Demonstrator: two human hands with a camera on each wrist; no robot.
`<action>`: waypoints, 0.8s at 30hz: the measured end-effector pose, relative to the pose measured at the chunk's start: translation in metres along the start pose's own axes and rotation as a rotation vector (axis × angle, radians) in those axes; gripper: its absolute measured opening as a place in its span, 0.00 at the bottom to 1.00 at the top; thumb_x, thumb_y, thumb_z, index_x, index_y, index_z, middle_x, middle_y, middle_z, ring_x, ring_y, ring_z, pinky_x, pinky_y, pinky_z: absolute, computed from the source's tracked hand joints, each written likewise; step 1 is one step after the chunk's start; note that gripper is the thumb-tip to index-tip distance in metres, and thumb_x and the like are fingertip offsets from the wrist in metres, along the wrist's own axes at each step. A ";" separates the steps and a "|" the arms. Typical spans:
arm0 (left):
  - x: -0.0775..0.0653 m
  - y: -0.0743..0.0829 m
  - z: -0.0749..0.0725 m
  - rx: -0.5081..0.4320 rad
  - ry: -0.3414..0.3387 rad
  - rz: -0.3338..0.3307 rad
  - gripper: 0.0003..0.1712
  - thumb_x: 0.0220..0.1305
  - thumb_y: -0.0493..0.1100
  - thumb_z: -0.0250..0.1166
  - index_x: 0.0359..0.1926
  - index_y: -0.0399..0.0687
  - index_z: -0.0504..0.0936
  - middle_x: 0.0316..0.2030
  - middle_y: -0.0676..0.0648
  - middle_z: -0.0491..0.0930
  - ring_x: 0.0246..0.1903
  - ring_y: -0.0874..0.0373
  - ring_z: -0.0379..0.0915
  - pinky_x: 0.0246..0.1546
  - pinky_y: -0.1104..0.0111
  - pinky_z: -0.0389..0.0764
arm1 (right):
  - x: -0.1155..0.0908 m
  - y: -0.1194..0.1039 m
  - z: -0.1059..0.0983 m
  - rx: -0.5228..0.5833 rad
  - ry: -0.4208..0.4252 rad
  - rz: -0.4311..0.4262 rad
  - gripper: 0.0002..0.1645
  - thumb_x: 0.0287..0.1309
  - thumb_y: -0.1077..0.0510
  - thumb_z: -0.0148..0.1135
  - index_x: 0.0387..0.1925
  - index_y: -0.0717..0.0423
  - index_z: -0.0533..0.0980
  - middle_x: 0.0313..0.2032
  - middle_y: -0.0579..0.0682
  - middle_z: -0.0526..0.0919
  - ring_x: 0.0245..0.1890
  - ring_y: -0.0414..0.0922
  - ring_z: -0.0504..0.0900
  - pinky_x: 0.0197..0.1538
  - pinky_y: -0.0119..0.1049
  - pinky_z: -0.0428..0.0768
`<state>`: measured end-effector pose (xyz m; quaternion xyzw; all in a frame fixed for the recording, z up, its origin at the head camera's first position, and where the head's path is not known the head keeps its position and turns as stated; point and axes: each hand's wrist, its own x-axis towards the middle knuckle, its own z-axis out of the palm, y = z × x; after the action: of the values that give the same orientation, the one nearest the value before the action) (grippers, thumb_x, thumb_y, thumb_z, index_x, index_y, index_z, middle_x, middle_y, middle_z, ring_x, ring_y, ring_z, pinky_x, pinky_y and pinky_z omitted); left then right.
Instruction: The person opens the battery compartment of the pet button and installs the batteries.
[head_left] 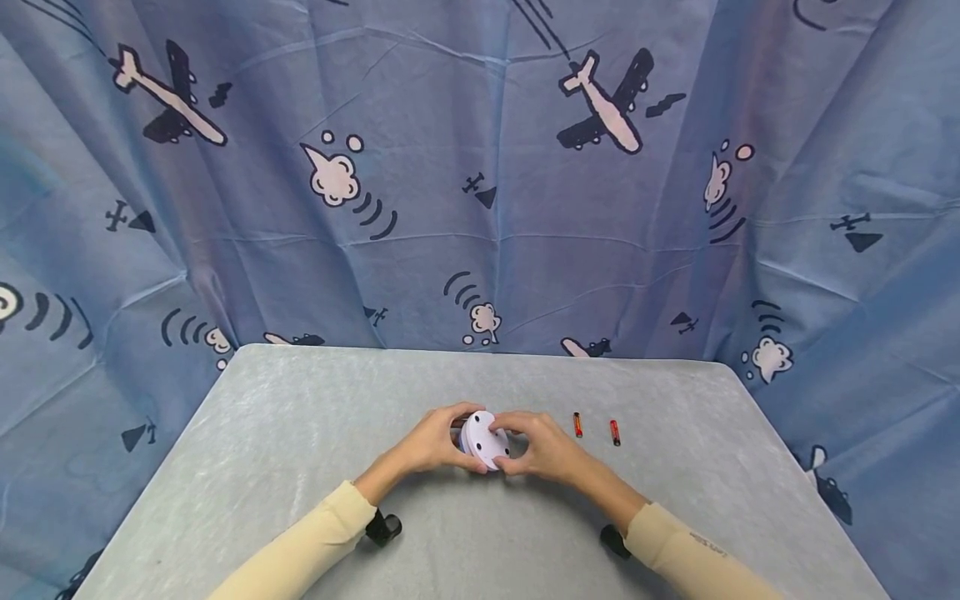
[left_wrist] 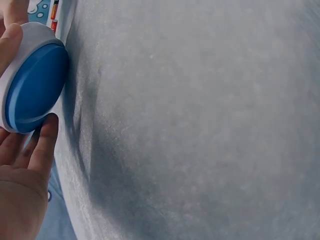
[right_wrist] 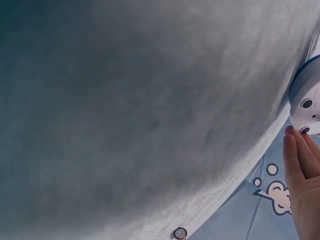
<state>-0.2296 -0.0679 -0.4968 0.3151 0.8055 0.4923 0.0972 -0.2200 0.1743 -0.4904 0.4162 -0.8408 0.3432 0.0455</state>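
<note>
A round white device (head_left: 487, 436) with dark round feet on its flat face is held between both hands over the middle of the table. Its blue domed side (left_wrist: 39, 82) shows in the left wrist view, turned away from the head camera. My left hand (head_left: 429, 442) grips it from the left, fingers behind and thumb at the near rim. From the right, my right hand (head_left: 542, 446) holds the footed face (right_wrist: 310, 112) by thumb and fingertips. Part of the blue side is hidden by the left fingers.
Two small red-and-black batteries, a left one (head_left: 577, 424) and a right one (head_left: 615, 432), lie on the grey-covered table (head_left: 315, 417) right of the hands. Behind the table hangs a blue curtain (head_left: 420, 275) printed with planes.
</note>
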 end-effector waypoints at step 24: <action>0.000 -0.001 -0.001 0.057 0.027 0.014 0.49 0.44 0.44 0.86 0.64 0.31 0.73 0.55 0.43 0.80 0.52 0.51 0.79 0.51 0.65 0.78 | 0.009 -0.005 -0.005 -0.133 -0.110 -0.050 0.25 0.50 0.59 0.72 0.51 0.65 0.82 0.50 0.58 0.85 0.52 0.51 0.83 0.53 0.44 0.81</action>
<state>-0.2305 -0.0685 -0.4972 0.3165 0.8182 0.4742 0.0739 -0.2229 0.1695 -0.4802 0.4512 -0.8524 0.2619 0.0355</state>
